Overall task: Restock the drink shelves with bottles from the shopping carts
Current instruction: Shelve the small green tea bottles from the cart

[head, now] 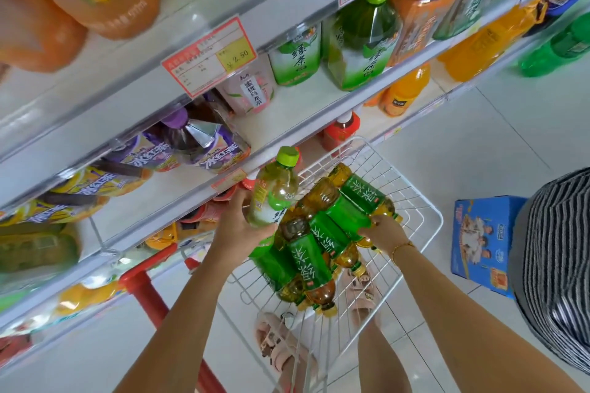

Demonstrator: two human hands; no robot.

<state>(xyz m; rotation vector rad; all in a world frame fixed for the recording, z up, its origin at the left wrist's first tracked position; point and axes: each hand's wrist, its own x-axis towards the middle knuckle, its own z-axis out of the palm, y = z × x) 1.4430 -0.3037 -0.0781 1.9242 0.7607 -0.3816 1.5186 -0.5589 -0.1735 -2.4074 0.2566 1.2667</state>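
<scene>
My left hand point(238, 222) grips an upright green tea bottle point(274, 191) with a light green cap, lifted just above the white wire cart point(424, 220). Several green-labelled tea bottles point(322, 233) lie on their sides in the cart. My right hand point(383, 230) reaches into the cart and curls its fingers round one of those lying bottles point(364, 201). The drink shelves point(198, 188) rise to the left, holding purple-labelled, green tea and orange bottles.
A blue carton point(482, 249) stands on the floor right of the cart. The cart's red handle post point(143, 290) is at the lower left. A striped garment point(555, 265) fills the right edge. Price tags point(209, 56) hang on the shelf rails.
</scene>
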